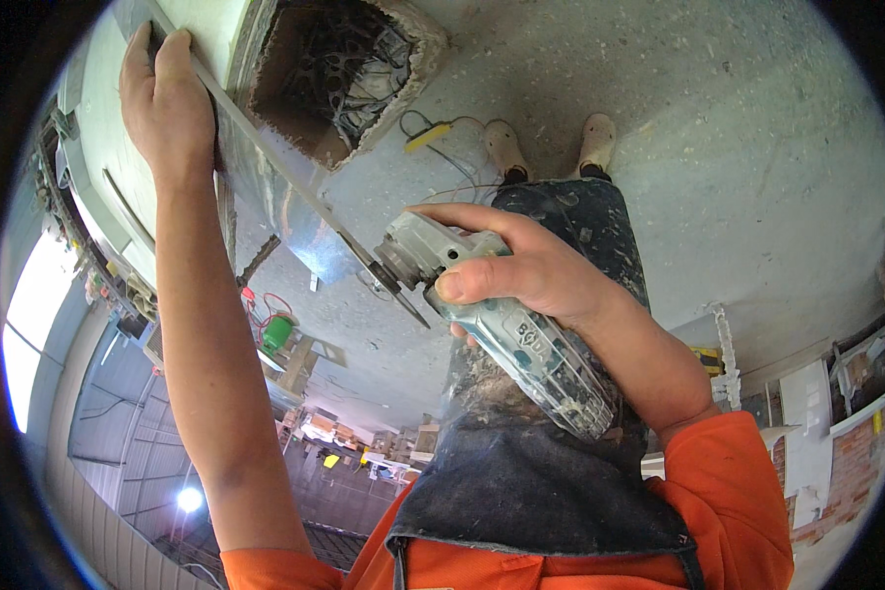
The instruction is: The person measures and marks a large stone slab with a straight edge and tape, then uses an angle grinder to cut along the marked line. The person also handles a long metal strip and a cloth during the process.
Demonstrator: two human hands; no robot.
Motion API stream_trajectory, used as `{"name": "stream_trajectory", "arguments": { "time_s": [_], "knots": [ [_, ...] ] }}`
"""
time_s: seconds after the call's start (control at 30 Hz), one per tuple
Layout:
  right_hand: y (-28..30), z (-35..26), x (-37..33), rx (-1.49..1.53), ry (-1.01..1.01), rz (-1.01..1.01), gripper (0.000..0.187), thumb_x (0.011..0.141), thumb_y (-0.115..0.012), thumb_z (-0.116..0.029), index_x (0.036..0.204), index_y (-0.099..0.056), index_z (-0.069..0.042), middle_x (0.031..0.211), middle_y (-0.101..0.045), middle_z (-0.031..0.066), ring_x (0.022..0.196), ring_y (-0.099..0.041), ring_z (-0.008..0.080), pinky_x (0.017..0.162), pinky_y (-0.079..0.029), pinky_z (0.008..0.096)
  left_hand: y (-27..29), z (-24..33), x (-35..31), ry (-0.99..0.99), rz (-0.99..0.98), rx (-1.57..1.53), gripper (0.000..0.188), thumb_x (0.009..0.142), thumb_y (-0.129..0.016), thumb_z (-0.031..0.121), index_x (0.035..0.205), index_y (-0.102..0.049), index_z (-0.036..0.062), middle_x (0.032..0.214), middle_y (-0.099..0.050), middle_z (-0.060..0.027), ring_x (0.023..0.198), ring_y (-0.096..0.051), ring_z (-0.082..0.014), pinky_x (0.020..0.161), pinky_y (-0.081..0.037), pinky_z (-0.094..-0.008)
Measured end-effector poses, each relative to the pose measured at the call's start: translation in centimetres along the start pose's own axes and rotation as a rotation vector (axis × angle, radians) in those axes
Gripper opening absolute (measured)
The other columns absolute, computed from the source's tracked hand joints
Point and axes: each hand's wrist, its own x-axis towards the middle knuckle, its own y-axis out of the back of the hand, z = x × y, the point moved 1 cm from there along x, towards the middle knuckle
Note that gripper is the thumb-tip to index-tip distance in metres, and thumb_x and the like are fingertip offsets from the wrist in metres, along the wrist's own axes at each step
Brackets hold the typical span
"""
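Note:
My left hand (pixel 172 113) is up at the far left, its fingers wrapped over the edge of a long, thin, glossy panel (pixel 283 205). The panel slants from the top left toward the middle; I cannot tell its material. In my right hand (pixel 531 265) is a dusty grey-green angle grinder (pixel 521 349), its body pointing down toward my apron. The grinder's thin disc (pixel 400 295) lies along the near end of the panel's edge. Whether the disc touches the panel or is spinning, I cannot tell.
An open, rough-edged box (pixel 290 74) of tangled metal pieces stands beyond the panel. A yellow item (pixel 428 137) and a thin cord lie on the speckled floor (pixel 718 167) near my shoes (pixel 597 143). A green object (pixel 277 333) stands lower left. My dark apron (pixel 551 497) hangs below the grinder.

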Motion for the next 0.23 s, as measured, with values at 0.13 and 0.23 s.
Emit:
{"name": "stream_trajectory", "arguments": {
  "time_s": [0.13,0.23],
  "knots": [
    [0.11,-0.05,-0.01,0.015,-0.012,-0.027,0.072,0.085,-0.081,-0.023,0.145,-0.052,0.005,0.12,-0.069,0.011,0.105,-0.066,0.0146,0.094,-0.053,0.0276,0.0,-0.14,0.1,0.004,0.0,-0.002,0.062,0.093,-0.058,0.038,0.14,-0.06,-0.0024,0.144,-0.057,-0.0249,0.136,-0.052,-0.0372,0.116,-0.034,-0.0394],
    [0.15,0.0,0.05,0.013,-0.009,-0.024,0.073,0.085,-0.081,-0.025,0.145,-0.052,0.005,0.12,-0.069,0.0108,0.105,-0.066,0.0146,0.094,-0.053,0.0273,-0.03,-0.27,-0.06,-0.005,0.005,0.0,0.062,0.093,-0.058,0.039,0.14,-0.06,-0.0018,0.145,-0.057,-0.025,0.137,-0.052,-0.0378,0.117,-0.034,-0.0398]
  ]
}}
